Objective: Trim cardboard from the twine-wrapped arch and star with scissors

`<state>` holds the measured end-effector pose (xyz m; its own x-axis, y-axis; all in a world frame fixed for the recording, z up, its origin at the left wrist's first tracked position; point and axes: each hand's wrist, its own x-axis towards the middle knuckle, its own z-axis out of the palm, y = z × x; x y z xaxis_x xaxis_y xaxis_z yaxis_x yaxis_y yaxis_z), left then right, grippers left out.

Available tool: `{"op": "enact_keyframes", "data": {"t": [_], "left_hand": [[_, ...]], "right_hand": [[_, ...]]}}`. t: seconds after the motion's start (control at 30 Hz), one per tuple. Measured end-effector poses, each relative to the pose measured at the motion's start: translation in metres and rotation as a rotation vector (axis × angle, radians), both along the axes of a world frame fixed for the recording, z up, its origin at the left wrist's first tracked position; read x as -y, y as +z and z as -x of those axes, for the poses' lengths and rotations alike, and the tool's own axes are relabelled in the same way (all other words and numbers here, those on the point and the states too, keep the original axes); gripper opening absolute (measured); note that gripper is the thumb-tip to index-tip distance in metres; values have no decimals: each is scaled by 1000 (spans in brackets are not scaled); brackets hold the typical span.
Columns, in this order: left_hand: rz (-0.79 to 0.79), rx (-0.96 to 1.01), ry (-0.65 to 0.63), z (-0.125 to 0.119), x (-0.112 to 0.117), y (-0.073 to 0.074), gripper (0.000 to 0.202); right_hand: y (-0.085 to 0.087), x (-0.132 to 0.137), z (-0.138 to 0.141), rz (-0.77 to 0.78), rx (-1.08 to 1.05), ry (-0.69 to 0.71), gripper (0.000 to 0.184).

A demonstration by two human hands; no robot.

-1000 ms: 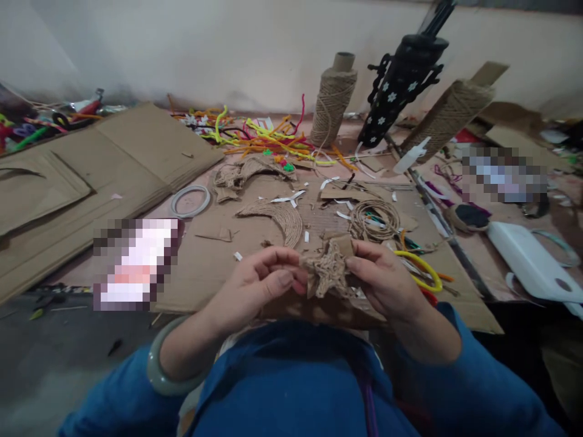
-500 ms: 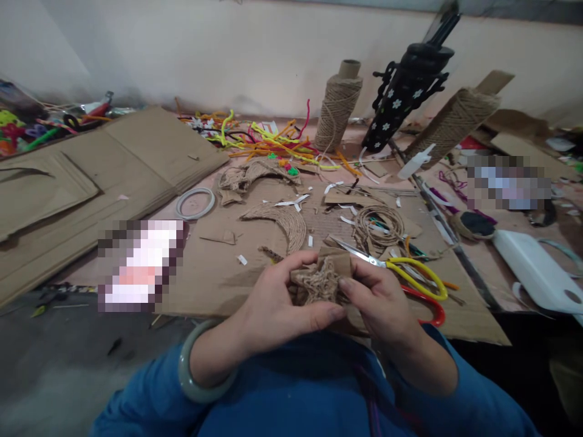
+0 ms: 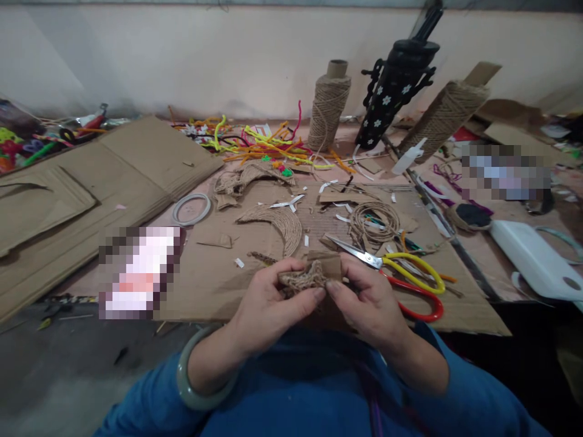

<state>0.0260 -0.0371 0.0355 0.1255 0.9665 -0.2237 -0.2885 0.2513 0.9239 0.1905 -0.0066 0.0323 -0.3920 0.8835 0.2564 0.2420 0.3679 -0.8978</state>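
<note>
Close to my body, my left hand (image 3: 268, 300) and my right hand (image 3: 371, 303) both grip a small star (image 3: 303, 279) covered in brown twine. My two thumbs press near each other on its front side; most fingers are hidden behind it. A piece of brown cardboard (image 3: 331, 264) shows just behind the star. Right beside my right hand lie scissors (image 3: 376, 261) with one yellow and one red handle, blades spread apart. A twine-covered crescent (image 3: 289, 227) rests on the cardboard sheet (image 3: 218, 258) beyond my hands, and a coil of twine (image 3: 376, 221) lies to its right.
Two twine spools (image 3: 330, 112) and a black flowered vase (image 3: 394, 91) stand at the back, near a glue bottle (image 3: 410, 155). Coloured pipe cleaners (image 3: 264, 145) lie along the wall. A tape roll (image 3: 191, 209) and a blurred-out phone (image 3: 141, 273) are at left.
Both hands have shifted slightly left with the star, which now tilts flatter. My left thumb has drawn back and bent toward the right thumb. More of the scissors' red handle shows.
</note>
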Motion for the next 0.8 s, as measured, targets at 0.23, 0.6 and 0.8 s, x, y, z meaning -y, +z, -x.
{"op": "enact_keyframes", "data": {"t": [0.23,0.6,0.8], "left_hand": [[133,77,2,3,-2,-4,32],[86,156,34,-1,-3,-7,25],[164,259,82,-3,-10,1,26]], "right_hand": [[4,2,2,-62,1,13,16],[2,2,1,-47,9,-10,19],[6,-3,-7,14,39,64,29]]}}
